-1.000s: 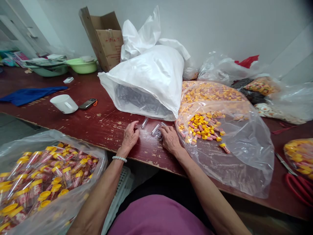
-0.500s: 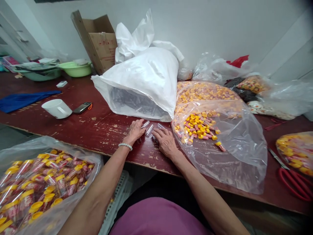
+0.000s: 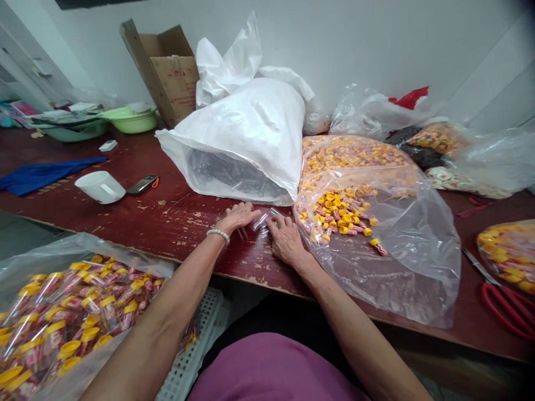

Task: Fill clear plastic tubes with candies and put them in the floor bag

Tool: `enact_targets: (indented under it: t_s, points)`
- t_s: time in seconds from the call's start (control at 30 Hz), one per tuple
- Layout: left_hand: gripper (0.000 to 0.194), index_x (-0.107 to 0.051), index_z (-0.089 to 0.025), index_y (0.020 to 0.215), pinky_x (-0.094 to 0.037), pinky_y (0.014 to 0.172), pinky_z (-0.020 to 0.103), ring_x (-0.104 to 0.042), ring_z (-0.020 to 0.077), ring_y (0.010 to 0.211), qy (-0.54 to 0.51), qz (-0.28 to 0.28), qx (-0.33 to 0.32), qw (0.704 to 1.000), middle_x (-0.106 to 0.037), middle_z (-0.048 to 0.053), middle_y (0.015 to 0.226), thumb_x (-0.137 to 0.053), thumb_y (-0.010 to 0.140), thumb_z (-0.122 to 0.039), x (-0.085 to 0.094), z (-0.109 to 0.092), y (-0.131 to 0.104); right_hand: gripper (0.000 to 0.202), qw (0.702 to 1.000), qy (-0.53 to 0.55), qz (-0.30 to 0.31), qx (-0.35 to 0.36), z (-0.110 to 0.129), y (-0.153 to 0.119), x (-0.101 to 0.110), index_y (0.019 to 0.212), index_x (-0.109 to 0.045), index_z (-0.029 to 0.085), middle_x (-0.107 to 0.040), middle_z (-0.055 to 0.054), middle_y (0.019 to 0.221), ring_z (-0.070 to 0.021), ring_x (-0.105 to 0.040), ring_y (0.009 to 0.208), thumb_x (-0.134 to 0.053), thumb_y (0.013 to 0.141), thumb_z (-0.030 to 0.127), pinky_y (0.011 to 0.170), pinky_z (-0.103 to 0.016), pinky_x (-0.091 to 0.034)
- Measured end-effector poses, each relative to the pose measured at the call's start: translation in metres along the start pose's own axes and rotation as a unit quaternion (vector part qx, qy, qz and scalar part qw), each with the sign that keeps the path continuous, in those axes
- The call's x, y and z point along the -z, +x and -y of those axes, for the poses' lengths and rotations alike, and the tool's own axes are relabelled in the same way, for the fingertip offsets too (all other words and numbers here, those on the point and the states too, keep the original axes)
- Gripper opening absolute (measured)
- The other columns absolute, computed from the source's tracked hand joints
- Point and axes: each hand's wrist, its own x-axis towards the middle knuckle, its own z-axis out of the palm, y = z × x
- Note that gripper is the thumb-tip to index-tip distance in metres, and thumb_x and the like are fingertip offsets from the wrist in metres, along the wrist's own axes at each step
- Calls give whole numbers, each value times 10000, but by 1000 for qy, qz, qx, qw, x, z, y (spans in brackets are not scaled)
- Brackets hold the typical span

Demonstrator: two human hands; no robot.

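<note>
Several clear plastic tubes (image 3: 259, 221) lie loose on the worn dark red table between my two hands. My left hand (image 3: 240, 217), with a pale bead bracelet at the wrist, rests palm down with fingers stretched toward them; a tube shows just below its palm. On the other side, my right hand (image 3: 286, 239) lies palm down with fingers spread, fingertips touching the nearest tubes. Just behind, a white woven sack (image 3: 251, 122) gapes toward me with many more clear tubes inside. What is under my palms is hidden.
On the right, a clear bag (image 3: 401, 278) spills yellow-capped pieces (image 3: 340, 214) with red-and-white wrapping. Red-handled scissors (image 3: 501, 306) lie beyond it. A bag of filled, yellow-capped tubes (image 3: 83, 312) stands lower left. A white mug (image 3: 100, 187) and a phone-like device (image 3: 142, 185) sit left.
My left hand has shifted slightly to the right and its fingers stretch further across. The tubes between my hands have turned and spread a little. My right hand has moved slightly right.
</note>
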Motion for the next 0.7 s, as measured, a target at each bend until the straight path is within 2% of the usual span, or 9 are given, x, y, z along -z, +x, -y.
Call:
enact_targets:
  t_s: [0.13,0.23,0.4,0.5,0.63,0.7]
  points:
    - [454,-559,-168,911,-315,937,557,-519,338,1069,75,131,34,988,-611,139,1047,-511,730,-581,4,-20,5,522,1000,-2,-20,1,0,-2,3,1286,-467,157,-512,-129,1223,-289,-392,1074,-474,764,150,892,-433,-338]
    - [492,-523,-162,1001,-307,956,547,-474,354,1143,127,176,18,976,-558,170,1156,-508,736,-576,5,-24,4,481,1000,-2,-22,4,2,-4,5,1256,-478,117,-510,-148,1224,-283,-390,1086,-473,777,153,907,-424,-331]
    - [316,-527,-167,930,-391,914,382,-528,281,1057,112,169,-36,978,-574,127,1089,-620,667,-316,-1,-17,2,293,999,-34,-5,-6,5,-4,5,1072,-563,114,-571,-157,1045,-283,-445,973,-431,812,130,814,-409,-374]
    - [249,-531,-176,868,-437,760,301,-579,235,886,88,151,-31,984,-611,76,916,-603,635,-222,-5,-20,3,261,1000,-21,3,-22,1,-4,4,1013,-586,112,-585,-159,971,-279,-466,935,-435,800,107,788,-388,-391]
    - [210,-531,-180,830,-397,574,248,-562,174,699,45,115,-8,992,-601,18,753,-585,631,-219,-7,-31,-2,324,989,106,-73,-69,-8,-11,-4,1121,-558,132,-604,-120,992,-239,-503,959,-412,832,115,869,-364,-400]
    - [209,-532,-177,802,-376,533,229,-542,144,647,-27,87,11,996,-592,-1,719,-606,619,-242,-9,-36,-6,332,973,189,-117,-67,-11,-15,-9,1134,-551,163,-607,-93,1031,-214,-514,998,-415,835,118,910,-350,-401]
